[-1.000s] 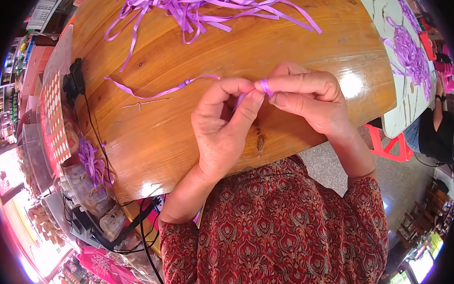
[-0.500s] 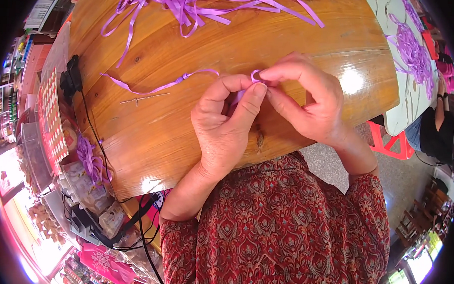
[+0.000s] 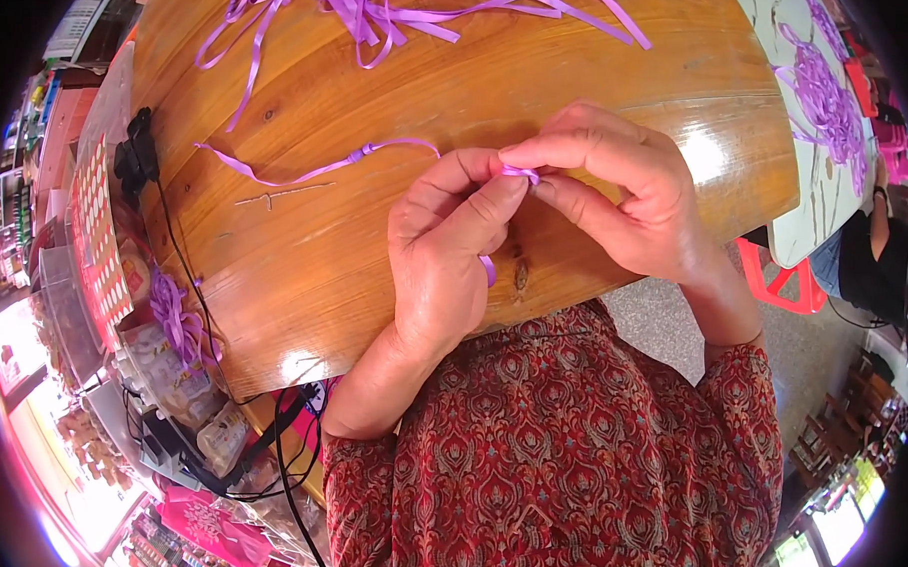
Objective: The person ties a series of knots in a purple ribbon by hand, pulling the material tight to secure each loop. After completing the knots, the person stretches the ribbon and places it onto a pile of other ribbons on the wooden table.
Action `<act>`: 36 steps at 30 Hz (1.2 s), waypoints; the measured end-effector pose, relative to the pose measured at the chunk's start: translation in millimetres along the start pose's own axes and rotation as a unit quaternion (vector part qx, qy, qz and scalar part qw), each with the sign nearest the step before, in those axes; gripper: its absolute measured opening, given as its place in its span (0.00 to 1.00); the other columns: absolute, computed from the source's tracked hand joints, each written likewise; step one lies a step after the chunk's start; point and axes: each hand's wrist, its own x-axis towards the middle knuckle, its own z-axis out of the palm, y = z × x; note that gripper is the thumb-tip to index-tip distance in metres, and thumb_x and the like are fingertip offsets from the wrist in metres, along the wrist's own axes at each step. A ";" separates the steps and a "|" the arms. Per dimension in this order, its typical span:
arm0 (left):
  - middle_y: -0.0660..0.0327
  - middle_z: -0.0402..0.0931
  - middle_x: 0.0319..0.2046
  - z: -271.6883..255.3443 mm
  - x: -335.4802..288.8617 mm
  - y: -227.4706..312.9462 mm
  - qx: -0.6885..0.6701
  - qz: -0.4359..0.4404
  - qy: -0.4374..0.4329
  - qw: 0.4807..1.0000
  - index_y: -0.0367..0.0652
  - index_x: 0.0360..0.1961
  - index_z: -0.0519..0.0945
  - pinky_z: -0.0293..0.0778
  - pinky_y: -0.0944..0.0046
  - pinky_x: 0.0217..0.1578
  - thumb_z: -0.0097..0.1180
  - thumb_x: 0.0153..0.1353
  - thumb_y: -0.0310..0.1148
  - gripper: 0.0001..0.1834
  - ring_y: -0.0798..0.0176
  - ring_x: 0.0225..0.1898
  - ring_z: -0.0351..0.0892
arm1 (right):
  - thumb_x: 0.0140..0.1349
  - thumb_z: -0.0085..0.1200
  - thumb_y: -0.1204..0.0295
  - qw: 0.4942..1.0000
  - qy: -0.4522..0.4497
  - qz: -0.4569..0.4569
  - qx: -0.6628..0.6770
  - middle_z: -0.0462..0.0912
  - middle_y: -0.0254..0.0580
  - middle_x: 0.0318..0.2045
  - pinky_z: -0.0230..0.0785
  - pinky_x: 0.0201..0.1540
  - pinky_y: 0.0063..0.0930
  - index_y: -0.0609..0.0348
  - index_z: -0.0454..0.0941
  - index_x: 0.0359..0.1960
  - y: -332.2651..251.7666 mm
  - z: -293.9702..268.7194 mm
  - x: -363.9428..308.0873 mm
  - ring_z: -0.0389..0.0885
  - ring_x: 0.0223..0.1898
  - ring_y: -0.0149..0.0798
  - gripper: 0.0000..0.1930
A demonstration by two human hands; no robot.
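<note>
Between my two hands is a narrow purple ribbon (image 3: 519, 173), folded over at the fingertips. My left hand (image 3: 450, 228) pinches it between thumb and forefinger, and my right hand (image 3: 617, 194) pinches the same spot from the other side. From the left hand the ribbon trails away over the table, with a small knot (image 3: 358, 155) partway along it. Another bit of ribbon shows under the left palm. A thin twisted wire tool (image 3: 282, 194) lies on the wood just below the trailing ribbon.
A heap of purple ribbons (image 3: 368, 16) lies at the wooden table's (image 3: 621, 84) far side. Left of it are a black clip-like object (image 3: 136, 157), a cable and more ribbon (image 3: 178, 319). At right stand a white table (image 3: 763, 24) with ribbon, a red stool (image 3: 782, 285) and another person (image 3: 875, 248).
The upright ribbon loop at my fingertips is now folded down flat. My right hand has closed in over it, and a piece of ribbon now shows below my left palm.
</note>
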 end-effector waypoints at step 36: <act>0.72 0.71 0.25 -4.0 0.6 0.6 0.132 0.049 0.043 0.989 0.39 0.34 0.76 0.59 0.80 0.22 0.56 0.58 0.25 0.03 0.82 0.23 0.62 | 0.53 0.56 0.81 0.991 0.035 0.049 0.120 0.76 0.39 0.26 0.66 0.33 0.24 0.66 0.76 0.32 9.7 8.4 -0.3 0.73 0.29 0.32 0.05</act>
